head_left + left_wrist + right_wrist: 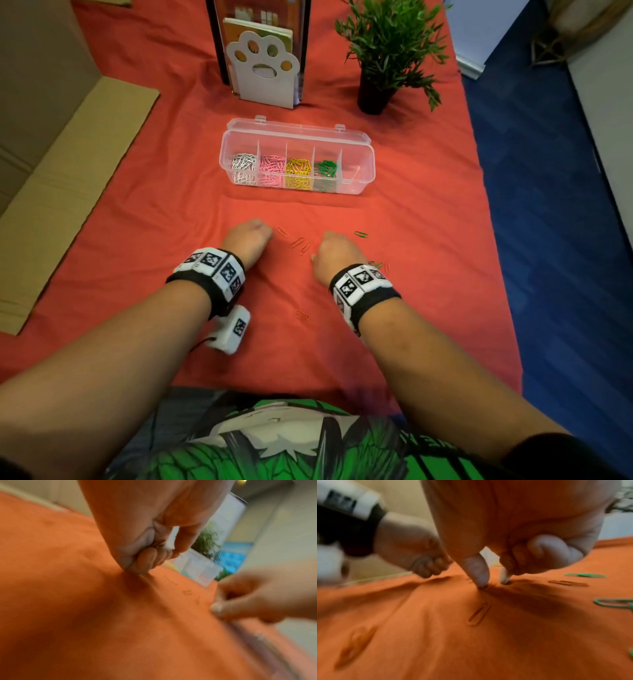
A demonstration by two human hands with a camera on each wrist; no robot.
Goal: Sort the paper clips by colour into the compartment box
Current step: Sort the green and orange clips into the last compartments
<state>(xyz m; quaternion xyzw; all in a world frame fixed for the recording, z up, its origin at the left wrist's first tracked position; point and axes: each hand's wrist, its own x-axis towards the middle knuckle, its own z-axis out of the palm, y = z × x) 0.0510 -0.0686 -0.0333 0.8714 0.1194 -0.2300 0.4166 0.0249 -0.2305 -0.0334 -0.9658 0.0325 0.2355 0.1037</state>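
The clear compartment box (356, 185) lies open mid-table with white, pink, yellow and green clips in separate cells. Its right end cell holds at most a clip or two. Loose red paper clips (297, 242) lie between my hands, another red clip (478, 614) sits nearer me, and green clips (360, 234) lie to the right. My left hand (248, 236) rests knuckles-down as a fist (154, 555), with thin reddish clips showing inside the curl. My right hand (337, 253) has thumb and forefinger tips down on the cloth, pinching a red clip (493, 584). Its other fingers are curled.
Red cloth (137, 205) covers the table. A paw-shaped bookend (262, 68) with books and a potted plant (383, 51) stand behind the box. Cardboard (61, 171) lies at the left. The table's right edge drops to blue floor (548, 205).
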